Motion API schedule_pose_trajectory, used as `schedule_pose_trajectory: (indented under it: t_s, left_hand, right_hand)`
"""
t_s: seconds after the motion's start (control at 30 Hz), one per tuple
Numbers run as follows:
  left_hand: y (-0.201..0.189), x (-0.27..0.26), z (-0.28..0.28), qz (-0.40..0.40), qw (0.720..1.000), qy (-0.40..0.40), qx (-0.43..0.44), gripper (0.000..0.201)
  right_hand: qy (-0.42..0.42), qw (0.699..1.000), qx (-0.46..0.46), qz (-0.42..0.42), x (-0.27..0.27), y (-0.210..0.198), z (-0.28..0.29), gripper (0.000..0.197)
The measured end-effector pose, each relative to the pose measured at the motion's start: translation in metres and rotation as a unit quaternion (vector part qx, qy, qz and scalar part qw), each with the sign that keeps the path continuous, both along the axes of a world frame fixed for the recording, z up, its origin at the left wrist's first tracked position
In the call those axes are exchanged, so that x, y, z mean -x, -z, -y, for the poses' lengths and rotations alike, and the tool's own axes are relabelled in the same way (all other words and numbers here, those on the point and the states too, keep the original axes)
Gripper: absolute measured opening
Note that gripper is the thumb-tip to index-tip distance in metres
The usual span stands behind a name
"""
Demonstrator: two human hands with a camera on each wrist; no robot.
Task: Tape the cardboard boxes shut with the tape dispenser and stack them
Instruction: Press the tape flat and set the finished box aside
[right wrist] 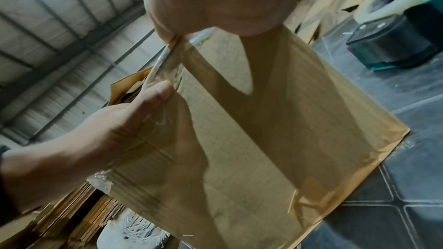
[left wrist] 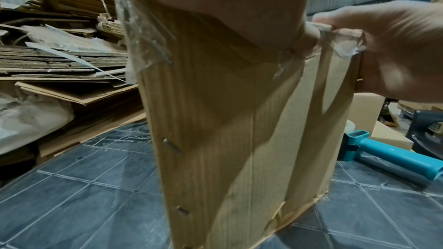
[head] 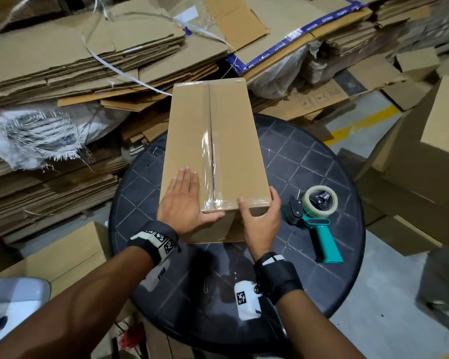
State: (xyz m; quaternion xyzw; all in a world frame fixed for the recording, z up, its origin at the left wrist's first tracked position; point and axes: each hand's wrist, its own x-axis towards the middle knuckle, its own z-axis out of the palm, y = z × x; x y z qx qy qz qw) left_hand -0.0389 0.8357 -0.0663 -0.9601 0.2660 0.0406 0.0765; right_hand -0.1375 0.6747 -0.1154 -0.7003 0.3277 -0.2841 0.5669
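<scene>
Taped box [head: 213,151] upright on desk [head: 296,156]; left hand [head: 184,200] flat on its top, fingers straight, thumb over near edge. Right hand [head: 262,216] curled round near right corner; dispenser [head: 316,218] lies beside it.

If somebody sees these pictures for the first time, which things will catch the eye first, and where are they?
First the tall box, standing in the middle of the round dark table, clear tape along its top seam. Both hands are at its near end: the left hand lies flat on top, the right hand grips the near corner. The teal tape dispenser lies on the table right of the box.
</scene>
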Motion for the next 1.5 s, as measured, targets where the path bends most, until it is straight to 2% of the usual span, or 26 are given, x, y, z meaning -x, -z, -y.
schedule_pose_trajectory:
  t_s: [0.13,0.2,0.33,0.4,0.5,0.57,0.63,0.7,0.77,0.8,0.83,0.9,0.97,1.03,1.17,1.27,1.3,1.33,1.4,1.5]
  left_hand:
    - [0.000,0.001,0.001,-0.002,1.000,0.005,0.004,0.137]
    - [-0.002,0.001,0.002,-0.004,1.000,0.007,-0.001,0.136]
    - [-0.004,0.002,0.002,-0.024,1.000,0.004,-0.005,0.136]
    - [-0.005,0.000,0.001,-0.043,0.999,0.004,0.003,0.135]
    - [-0.008,-0.003,-0.002,-0.089,0.996,0.004,0.015,0.129]
    - [-0.011,-0.004,-0.001,-0.110,0.993,-0.010,0.033,0.121]
    - [-0.016,-0.008,-0.002,-0.110,0.985,-0.076,0.105,0.105]
    - [-0.016,-0.016,-0.010,-0.098,0.949,-0.190,0.233,0.094]
    - [-0.010,-0.025,-0.023,-0.139,0.867,-0.291,0.380,0.092]
    - [-0.006,-0.026,-0.029,-0.182,0.823,-0.309,0.442,0.087]
    - [0.000,-0.025,-0.033,-0.218,0.790,-0.311,0.481,0.076]
    - [0.010,-0.019,-0.038,-0.235,0.776,-0.306,0.499,0.051]
    - [0.016,-0.010,-0.043,-0.225,0.766,-0.322,0.509,0.045]
    - [0.021,0.005,-0.049,-0.212,0.750,-0.339,0.526,0.044]
    - [0.016,0.065,-0.043,-0.147,0.735,-0.388,0.537,0.043]
    - [0.010,0.100,-0.023,-0.148,0.712,-0.404,0.555,0.043]
    - [0.006,0.106,-0.017,-0.166,0.711,-0.390,0.561,0.042]
    - [0.004,0.110,-0.014,-0.185,0.723,-0.361,0.559,0.038]
    - [-0.004,0.109,-0.012,-0.180,0.772,-0.291,0.536,0.030]
    - [-0.019,0.081,-0.027,-0.018,0.859,-0.233,0.456,0.027]
  right_hand:
    - [-0.010,0.999,-0.026,0.043,0.004,0.004,0.013,0.051]
    - [-0.012,0.998,-0.034,0.044,0.004,0.004,0.016,0.042]
    - [-0.032,0.997,-0.073,0.020,0.003,-0.001,0.018,0.053]
    - [-0.064,0.997,-0.046,0.004,0.006,-0.001,0.021,0.056]
    - [-0.127,0.991,-0.030,-0.021,0.011,-0.004,0.029,0.049]
    - [-0.165,0.984,-0.052,-0.052,0.014,-0.006,0.036,0.048]
    - [-0.192,0.973,-0.070,-0.104,0.017,-0.011,0.045,0.054]
    - [-0.182,0.969,-0.073,-0.150,0.023,-0.017,0.056,0.060]
    - [-0.174,0.972,-0.047,-0.149,0.027,-0.026,0.066,0.058]
    - [-0.188,0.971,-0.043,-0.142,0.027,-0.031,0.070,0.056]
    - [-0.217,0.965,-0.047,-0.138,0.027,-0.039,0.071,0.056]
    - [-0.293,0.943,-0.035,-0.151,0.022,-0.053,0.073,0.065]
    - [-0.353,0.918,0.019,-0.179,0.017,-0.062,0.074,0.076]
    - [-0.387,0.898,0.065,-0.199,0.012,-0.067,0.077,0.073]
    - [-0.386,0.882,0.165,-0.215,-0.011,-0.078,0.079,0.047]
    - [-0.338,0.890,0.210,-0.225,-0.039,-0.083,0.081,0.041]
    - [-0.320,0.890,0.223,-0.235,-0.047,-0.085,0.082,0.041]
    - [-0.303,0.886,0.246,-0.248,-0.055,-0.085,0.082,0.041]
    - [-0.283,0.873,0.297,-0.263,-0.063,-0.090,0.077,0.043]
    - [-0.315,0.858,0.341,-0.219,-0.054,-0.107,0.050,0.043]
